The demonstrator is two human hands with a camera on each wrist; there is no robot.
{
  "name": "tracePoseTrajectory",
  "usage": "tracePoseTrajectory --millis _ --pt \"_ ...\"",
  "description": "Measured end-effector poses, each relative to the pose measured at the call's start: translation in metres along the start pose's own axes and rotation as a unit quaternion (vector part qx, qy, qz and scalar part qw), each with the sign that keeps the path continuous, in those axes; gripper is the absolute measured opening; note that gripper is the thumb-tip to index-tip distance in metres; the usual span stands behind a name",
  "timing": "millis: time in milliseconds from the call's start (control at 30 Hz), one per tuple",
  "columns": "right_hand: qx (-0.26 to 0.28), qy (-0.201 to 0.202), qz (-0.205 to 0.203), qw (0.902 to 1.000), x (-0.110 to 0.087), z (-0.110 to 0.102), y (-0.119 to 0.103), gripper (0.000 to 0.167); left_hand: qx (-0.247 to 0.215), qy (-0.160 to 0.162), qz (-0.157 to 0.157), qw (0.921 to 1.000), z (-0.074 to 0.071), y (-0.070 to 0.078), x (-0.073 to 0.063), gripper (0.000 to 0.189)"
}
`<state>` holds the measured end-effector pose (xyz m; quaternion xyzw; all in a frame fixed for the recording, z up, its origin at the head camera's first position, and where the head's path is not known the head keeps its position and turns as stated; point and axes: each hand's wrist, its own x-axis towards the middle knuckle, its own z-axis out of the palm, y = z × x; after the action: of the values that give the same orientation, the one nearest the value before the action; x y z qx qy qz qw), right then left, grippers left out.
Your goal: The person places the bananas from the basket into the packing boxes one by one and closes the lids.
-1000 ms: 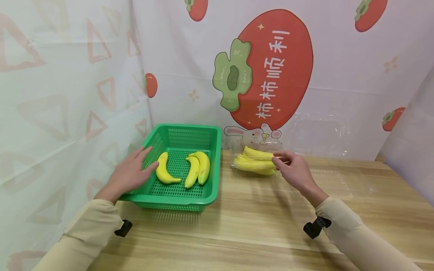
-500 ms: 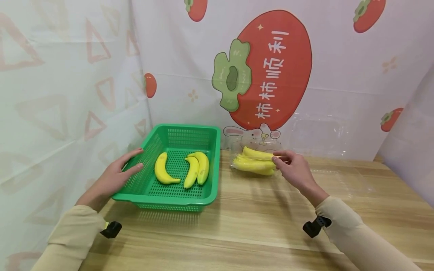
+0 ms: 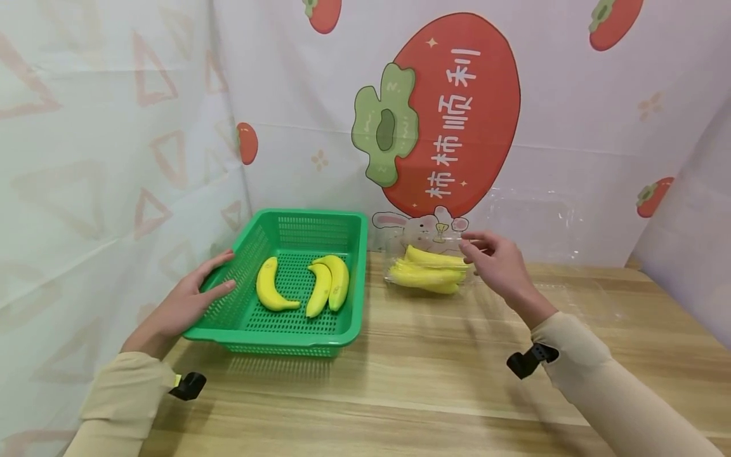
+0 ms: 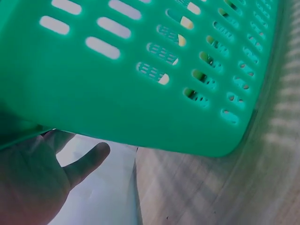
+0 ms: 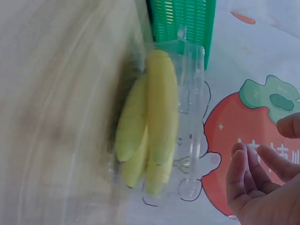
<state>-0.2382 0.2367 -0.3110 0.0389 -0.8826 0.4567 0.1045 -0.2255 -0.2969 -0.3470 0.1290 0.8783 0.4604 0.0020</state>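
Note:
A green plastic basket [image 3: 274, 339] stands on the table, holding a single banana [image 3: 271, 285] on its left and a pair of bananas [image 3: 338, 282] on its right. My left hand [image 3: 185, 301] rests against the basket's left rim, fingers straight and thumb spread over the side. To the right, a clear plastic box [image 5: 194, 112] has its lid up and several yellow bananas [image 5: 161, 108] inside. Just above the box's right end hovers my right hand [image 3: 499, 263], fingers loosely bent and holding nothing. In the right wrist view that hand [image 5: 267, 187] is apart from the bananas.
The box's transparent lid [image 3: 533, 222] shows faintly against the printed backdrop [image 3: 297, 76], behind and right of the box. A wood-grain table [image 3: 411, 381] runs under everything. A cloth wall [image 3: 114, 254] rises close beside the basket on the left.
My left hand has moved back and left along the basket's rim, now further outside it. My right hand has lifted off the bananas in the box and sits slightly higher.

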Motion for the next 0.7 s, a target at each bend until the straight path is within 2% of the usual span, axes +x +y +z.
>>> tracePoseTrajectory --millis 233,467,700 --pt "0.0 -0.008 -0.008 0.9999 0.012 -0.002 -0.013 0.049 0.007 -0.003 0.004 1.0 0.0 -0.001 -0.001 0.076" --pt "0.016 -0.025 -0.016 0.9994 0.024 0.013 -0.026 0.05 0.004 -0.007 -0.002 1.0 -0.001 -0.007 -0.002 0.076" --pt "-0.008 -0.027 -0.036 0.9989 0.034 0.026 -0.038 0.049 -0.001 -0.009 0.003 0.9999 0.0 -0.005 0.002 0.076"
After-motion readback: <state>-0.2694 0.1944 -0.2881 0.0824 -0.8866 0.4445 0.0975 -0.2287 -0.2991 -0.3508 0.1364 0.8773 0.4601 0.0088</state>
